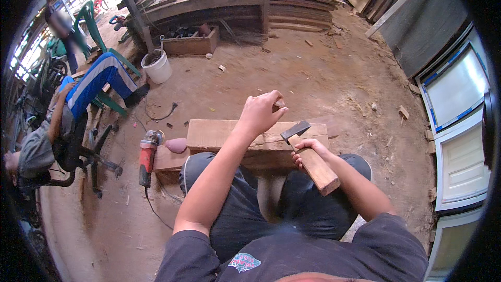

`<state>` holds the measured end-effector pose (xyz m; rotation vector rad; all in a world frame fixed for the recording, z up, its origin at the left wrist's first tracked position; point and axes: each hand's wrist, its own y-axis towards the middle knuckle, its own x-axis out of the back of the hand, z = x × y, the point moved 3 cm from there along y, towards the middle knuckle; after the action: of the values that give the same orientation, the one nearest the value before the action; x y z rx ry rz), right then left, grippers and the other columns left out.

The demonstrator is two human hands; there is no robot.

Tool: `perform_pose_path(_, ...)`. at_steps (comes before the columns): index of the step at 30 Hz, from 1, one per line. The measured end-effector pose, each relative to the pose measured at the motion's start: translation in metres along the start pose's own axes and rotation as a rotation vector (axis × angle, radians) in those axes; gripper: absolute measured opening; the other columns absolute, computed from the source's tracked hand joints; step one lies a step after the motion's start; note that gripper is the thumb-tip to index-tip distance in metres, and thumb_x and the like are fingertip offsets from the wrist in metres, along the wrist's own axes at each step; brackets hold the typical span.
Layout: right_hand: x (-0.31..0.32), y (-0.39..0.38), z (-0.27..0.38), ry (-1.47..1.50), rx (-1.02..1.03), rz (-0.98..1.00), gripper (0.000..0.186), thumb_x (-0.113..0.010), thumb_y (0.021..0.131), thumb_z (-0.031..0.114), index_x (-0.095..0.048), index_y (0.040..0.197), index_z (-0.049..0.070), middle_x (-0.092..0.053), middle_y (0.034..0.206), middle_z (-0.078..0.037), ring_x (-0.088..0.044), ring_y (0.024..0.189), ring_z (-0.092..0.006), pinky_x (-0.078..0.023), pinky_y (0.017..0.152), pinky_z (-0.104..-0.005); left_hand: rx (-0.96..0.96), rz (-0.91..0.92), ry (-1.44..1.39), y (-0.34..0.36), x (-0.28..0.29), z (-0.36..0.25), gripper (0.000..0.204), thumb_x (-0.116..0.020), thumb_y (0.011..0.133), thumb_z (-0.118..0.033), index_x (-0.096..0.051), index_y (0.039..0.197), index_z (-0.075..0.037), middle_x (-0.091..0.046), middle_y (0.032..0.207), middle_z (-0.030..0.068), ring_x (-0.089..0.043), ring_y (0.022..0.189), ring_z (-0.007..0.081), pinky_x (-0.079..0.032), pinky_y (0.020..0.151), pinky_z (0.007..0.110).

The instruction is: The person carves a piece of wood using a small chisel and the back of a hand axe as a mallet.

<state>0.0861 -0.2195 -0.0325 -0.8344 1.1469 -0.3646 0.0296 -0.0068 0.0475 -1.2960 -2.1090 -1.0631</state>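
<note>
My left hand [261,112] is raised above a wooden plank [214,133], its fingers curled on a small brownish piece I cannot make out clearly. My right hand [308,151] grips a thick wooden block [321,172] together with a dark metal hammer head [295,130] at its upper end; whether they are joined I cannot tell. The plank lies across a lower board [164,159] in front of my knees. A pinkish rounded piece [176,145] and a red angle grinder [148,154] with a cord lie at the left.
At the left, another person [99,81] reclines on chairs. A white bucket [156,70] and a wooden crate [185,46] stand beyond. A cluttered workbench [203,2] runs along the back. White framed panels [456,162] lean along the right side.
</note>
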Motion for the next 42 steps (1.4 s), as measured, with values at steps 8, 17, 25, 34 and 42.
perform_pose_path(8,-0.001,-0.012,-0.001,0.194,-0.087,0.138,0.018,-0.057,0.089,0.021,-0.054,0.091,0.003,-0.059,0.076,-0.005,-0.06,0.063,-0.0157,-0.055,0.064,-0.0302,-0.024,-0.036,0.044,0.001,0.001,-0.002,0.033,-0.074,0.083,-0.03,-0.064,0.102,-0.005,-0.071,0.092,0.0114,-0.068,0.09,0.032,-0.052,0.078,0.042)
perform_pose_path(17,-0.005,-0.009,-0.004,-0.036,0.013,0.078,0.017,-0.059,0.084,0.019,-0.054,0.091,0.005,-0.058,0.077,-0.003,-0.06,0.063,-0.0144,-0.054,0.062,-0.0299,0.014,0.027,0.014,0.004,-0.001,-0.008,0.032,-0.075,0.082,-0.029,-0.064,0.102,-0.006,-0.072,0.093,0.0132,-0.068,0.09,0.0329,-0.053,0.079,0.042)
perform_pose_path(25,-0.009,-0.009,-0.003,0.053,-0.055,0.144,0.016,-0.06,0.082,0.017,-0.052,0.088,0.005,-0.058,0.078,-0.005,-0.059,0.066,-0.0155,-0.054,0.063,-0.0291,0.084,0.031,0.011,0.002,0.0,-0.002,0.034,-0.075,0.082,-0.028,-0.065,0.105,-0.005,-0.073,0.095,0.0146,-0.071,0.093,0.0293,-0.055,0.081,0.04)
perform_pose_path(34,-0.007,-0.014,0.002,0.015,0.102,0.032,0.015,-0.059,0.079,0.016,-0.052,0.087,0.005,-0.058,0.076,-0.006,-0.06,0.063,-0.0169,-0.054,0.061,-0.0303,0.141,0.091,-0.002,0.007,0.001,-0.013,0.032,-0.077,0.082,-0.027,-0.066,0.102,-0.004,-0.073,0.091,0.0135,-0.072,0.091,0.0284,-0.055,0.079,0.038)
perform_pose_path(42,-0.028,-0.012,-0.017,-0.188,-0.106,0.152,0.02,-0.062,0.082,0.022,-0.057,0.09,0.006,-0.061,0.073,-0.006,-0.06,0.057,-0.0168,-0.053,0.055,-0.0306,0.229,0.07,-0.075,0.005,0.011,0.004,0.03,-0.076,0.082,-0.023,-0.068,0.103,-0.003,-0.074,0.09,0.0142,-0.074,0.087,0.024,-0.057,0.076,0.034)
